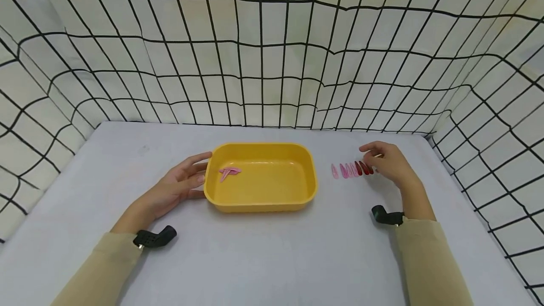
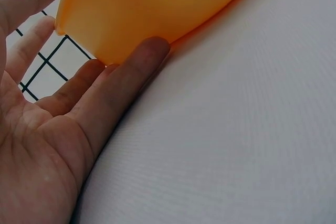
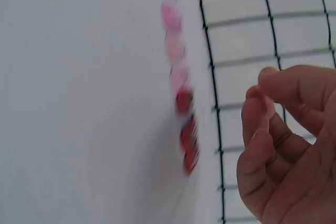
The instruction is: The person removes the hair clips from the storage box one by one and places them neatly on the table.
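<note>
A yellow plastic tray [image 1: 259, 206] stands on the white table, with several pink snap hair clips [image 1: 230, 172] lying crossed at its left end. My left hand [image 1: 180, 183] touches the tray's left outer wall; in the left wrist view its fingers and straight thumb rest against the orange-looking wall [image 2: 157, 9]. Right of the tray, pink hair clips [image 1: 344, 170] and dark red hair clips [image 1: 364, 168] lie in a row. My right hand [image 1: 386, 162] hovers over the row's right end, fingers loosely bent. In the right wrist view no clip shows clearly between its fingers [image 3: 254, 116].
A black wire grid [image 1: 272, 44] rises behind the table [image 1: 263, 259] and along both sides. White cloth hangs behind the grid. Each wrist wears a black band-mounted device, like the one [image 1: 155, 237] on the left.
</note>
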The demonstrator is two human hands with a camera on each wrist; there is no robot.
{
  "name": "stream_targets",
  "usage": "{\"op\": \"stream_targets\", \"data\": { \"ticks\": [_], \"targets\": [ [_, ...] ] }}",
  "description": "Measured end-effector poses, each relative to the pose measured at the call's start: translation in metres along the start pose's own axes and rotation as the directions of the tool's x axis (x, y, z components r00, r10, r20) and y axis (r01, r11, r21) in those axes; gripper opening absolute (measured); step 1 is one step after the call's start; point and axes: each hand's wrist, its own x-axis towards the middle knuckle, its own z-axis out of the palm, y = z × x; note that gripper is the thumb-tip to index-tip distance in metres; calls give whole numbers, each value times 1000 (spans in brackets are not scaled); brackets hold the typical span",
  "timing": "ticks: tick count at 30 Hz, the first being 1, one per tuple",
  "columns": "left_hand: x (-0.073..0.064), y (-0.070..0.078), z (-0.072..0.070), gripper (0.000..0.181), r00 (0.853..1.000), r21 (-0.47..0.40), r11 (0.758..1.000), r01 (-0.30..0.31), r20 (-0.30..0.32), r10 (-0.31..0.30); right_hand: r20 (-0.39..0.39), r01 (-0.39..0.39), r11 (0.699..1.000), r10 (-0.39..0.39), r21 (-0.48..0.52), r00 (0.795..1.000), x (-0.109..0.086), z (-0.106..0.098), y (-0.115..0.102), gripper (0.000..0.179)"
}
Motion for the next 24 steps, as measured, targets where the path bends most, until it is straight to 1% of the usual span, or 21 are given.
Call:
{"op": "stream_targets", "data": {
  "ticks": [5, 7, 10, 13, 15, 17, 20, 22, 24],
  "targets": [
    [3, 1, 1, 58, 1000, -11, 1000, -6, 11, 6, 36, 88, 990, -92, 114, 995, -2, 14, -37, 31],
    [4, 1, 2, 58, 1000, -10, 1000, -8, 15, 8, 53, 126, 980, -136, 156, 989, -5, 21, -53, 29],
    [5, 1, 2, 59, 1000, -7, 1000, -13, 21, 14, 69, 198, 959, -216, 204, 974, -12, 33, -78, 26],
    [5, 1, 2, 59, 1000, -6, 1000, -9, 22, 9, 89, 293, 930, -319, 224, 944, -19, 51, -102, 24],
    [4, 1, 1, 59, 1000, -3, 1000, -5, 16, 5, 124, 349, 911, -381, 219, 916, -23, 66, -117, 24],
    [3, 1, 1, 59, 1000, 0, 1000, 2, 5, -2, 163, 404, 890, -440, 213, 883, -26, 81, -131, 24],
    [1, 1, -1, 59, 1000, 0, 1000, 5, -1, -5, 212, 452, 865, -494, 217, 843, -29, 101, -152, 24],
    [0, 0, -1, 59, 1000, -2, 1000, 4, -3, -4, 230, 464, 854, -512, 233, 827, -28, 114, -166, 24],
    [0, 0, -1, 59, 1000, -3, 1000, 3, 4, -3, 248, 468, 852, -518, 235, 818, -25, 126, -178, 25]
  ]
}}
